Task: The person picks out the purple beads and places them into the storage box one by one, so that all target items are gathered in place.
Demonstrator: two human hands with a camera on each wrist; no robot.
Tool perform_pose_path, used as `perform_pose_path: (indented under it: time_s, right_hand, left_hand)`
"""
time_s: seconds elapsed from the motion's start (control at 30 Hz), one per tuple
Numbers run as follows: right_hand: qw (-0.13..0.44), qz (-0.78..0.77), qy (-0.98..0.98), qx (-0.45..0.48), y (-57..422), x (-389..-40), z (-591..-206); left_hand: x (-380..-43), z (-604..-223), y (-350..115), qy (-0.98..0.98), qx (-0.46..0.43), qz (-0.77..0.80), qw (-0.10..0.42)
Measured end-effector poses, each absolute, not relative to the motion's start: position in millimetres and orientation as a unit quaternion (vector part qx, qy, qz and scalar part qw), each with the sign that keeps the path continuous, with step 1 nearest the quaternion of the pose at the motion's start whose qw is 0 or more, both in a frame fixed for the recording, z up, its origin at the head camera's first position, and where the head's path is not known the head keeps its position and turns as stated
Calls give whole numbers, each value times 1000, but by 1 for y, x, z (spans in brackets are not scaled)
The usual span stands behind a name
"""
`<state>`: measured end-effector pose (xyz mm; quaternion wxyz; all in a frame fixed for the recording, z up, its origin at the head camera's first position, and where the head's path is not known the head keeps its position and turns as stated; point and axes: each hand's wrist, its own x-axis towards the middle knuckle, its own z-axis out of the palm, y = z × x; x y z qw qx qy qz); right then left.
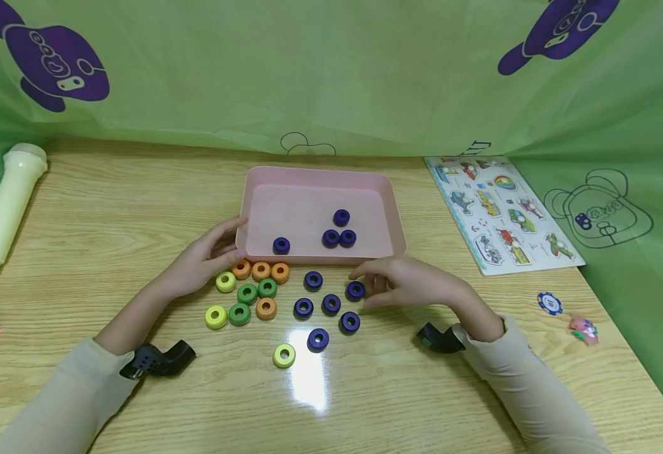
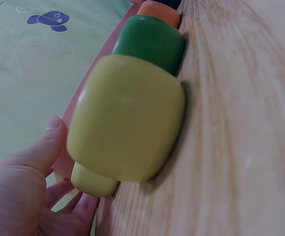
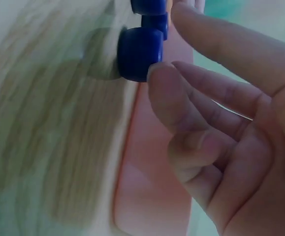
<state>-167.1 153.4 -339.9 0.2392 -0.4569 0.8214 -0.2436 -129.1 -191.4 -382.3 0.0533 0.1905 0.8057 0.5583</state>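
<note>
I see the relaxed left hand (image 1: 202, 259) likely steadying a pink plastic tray (image 1: 294, 205); the loose, empty right hand (image 1: 413, 282) beside a round dark-blue bead (image 1: 356, 291).

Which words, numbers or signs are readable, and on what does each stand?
"INNI", apparently, on the green cloth, left wrist view; possibly cut off.
Head view, cloth's lower edge: cropped letters, uncertain.
Blue-white chip: markings too small.
Puzzle board: any lettering too small.
Purple prints: marks not legible.

green printed cloth backdrop (image 1: 308, 75), wood-grain tabletop (image 1: 138, 195), bright glare (image 1: 308, 384)
</note>
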Motion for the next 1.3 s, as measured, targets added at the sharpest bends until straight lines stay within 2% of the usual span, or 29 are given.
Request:
perform_pose_path:
  time_s: [0.67, 1.3]
  right_hand:
    - [226, -249, 821, -461, 155, -176, -361]
    - [226, -250, 818, -465, 151, -173, -360]
  left_hand:
    - [-134, -390, -194, 808, 197, 554, 48]
    - [-133, -391, -195, 810, 192, 552, 47]
